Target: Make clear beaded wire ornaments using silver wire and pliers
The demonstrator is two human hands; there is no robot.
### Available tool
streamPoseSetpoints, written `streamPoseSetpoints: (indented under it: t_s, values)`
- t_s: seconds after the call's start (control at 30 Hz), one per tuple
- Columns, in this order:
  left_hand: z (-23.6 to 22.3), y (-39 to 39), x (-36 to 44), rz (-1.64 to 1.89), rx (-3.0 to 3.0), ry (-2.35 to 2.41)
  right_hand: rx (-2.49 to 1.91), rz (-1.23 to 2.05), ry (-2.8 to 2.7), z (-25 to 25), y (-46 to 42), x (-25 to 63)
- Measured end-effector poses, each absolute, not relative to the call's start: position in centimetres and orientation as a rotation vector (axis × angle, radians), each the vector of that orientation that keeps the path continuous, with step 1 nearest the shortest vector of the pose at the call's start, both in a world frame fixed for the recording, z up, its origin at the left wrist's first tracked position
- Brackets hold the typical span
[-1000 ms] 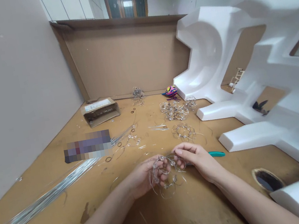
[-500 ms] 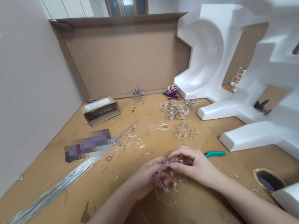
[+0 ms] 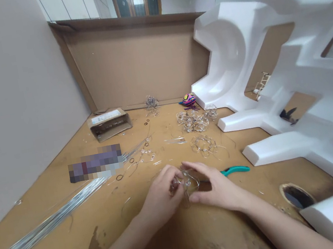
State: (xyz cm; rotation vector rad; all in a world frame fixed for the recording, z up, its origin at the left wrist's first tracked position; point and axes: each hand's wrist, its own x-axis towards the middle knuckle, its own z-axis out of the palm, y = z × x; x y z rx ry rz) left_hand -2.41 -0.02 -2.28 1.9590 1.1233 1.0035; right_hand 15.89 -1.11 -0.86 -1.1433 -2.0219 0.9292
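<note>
A loopy wire piece with clear beads (image 3: 187, 182) is pinched in my left hand (image 3: 162, 188), low over the front middle of the table. My right hand (image 3: 217, 185) stands around its right side, thumb and fingers spread apart; whether a fingertip touches the wire, I cannot tell. Part of the piece is hidden behind my left fingers. Just beyond my right hand lies a tool with a teal handle (image 3: 238, 169), its other end covered by the hand. A beaded wire ring (image 3: 203, 146) rests on the table farther off, with a cluster of similar pieces (image 3: 192, 121) behind it.
A bundle of straight silvery wires (image 3: 59, 218) stretches along the left, beside a blurred purple item (image 3: 96, 162). An open small carton (image 3: 110, 125) sits at the back left. White foam packing (image 3: 274, 148) borders the right side. The table (image 3: 135, 241) has a round hole (image 3: 297, 196).
My right fingers have come off the beaded wire piece and spread apart. The piece is turned and raised in my left hand, which now shows its back. The view has shifted slightly.
</note>
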Motion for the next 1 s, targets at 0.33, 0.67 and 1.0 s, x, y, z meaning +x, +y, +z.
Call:
streamPoseSetpoints:
  t_s: [0.33,0.67,1.0]
  values:
    - [-2.2,-1.6,-1.8,0.871,2.399,0.917,-1.145,0.539,-2.268,-1.9,-1.4,14.7]
    - [-1.4,-1.4,-2.4,1.023,2.336,1.015,-1.078,0.751,-2.056,-3.6,-0.2,14.9]
    - [-3.3,-0.7,-2.8,1.003,1.992,0.966,-0.862,0.851,-1.835,-3.9,-0.4,14.7]
